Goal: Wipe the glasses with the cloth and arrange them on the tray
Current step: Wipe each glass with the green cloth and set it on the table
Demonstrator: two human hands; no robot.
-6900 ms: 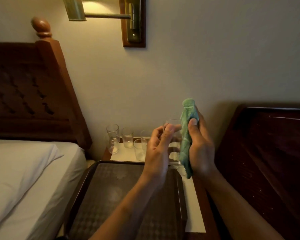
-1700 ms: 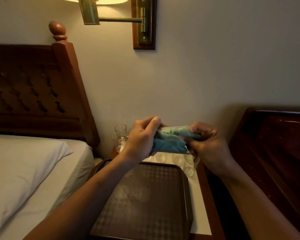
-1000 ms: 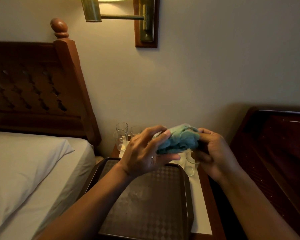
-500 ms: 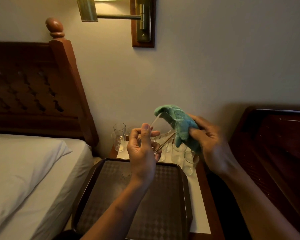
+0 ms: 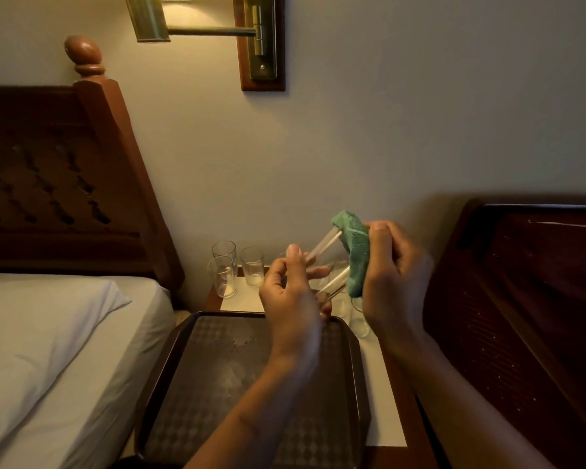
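My left hand (image 5: 290, 294) grips the base of a clear glass (image 5: 325, 262), tilted with its mouth up and to the right, above the far edge of the dark brown tray (image 5: 190, 360). My right hand (image 5: 391, 275) holds a green cloth (image 5: 354, 252) pressed over the glass's mouth. The tray's patterned surface shows no glasses on it. Several more clear glasses stand behind it on the nightstand: one group at the back left (image 5: 224, 269), others (image 5: 361, 321) partly hidden behind my hands.
The nightstand (image 5: 384, 421) has a white top and sits between a bed with white linen (image 5: 48, 350) and a dark wooden headboard (image 5: 528, 299) on the right. A brass wall lamp (image 5: 197, 25) hangs above.
The glass came out of the bundled cloth: my left hand shifted to its base while my right hand moved the cloth onto the rim. Both hands rose slightly.
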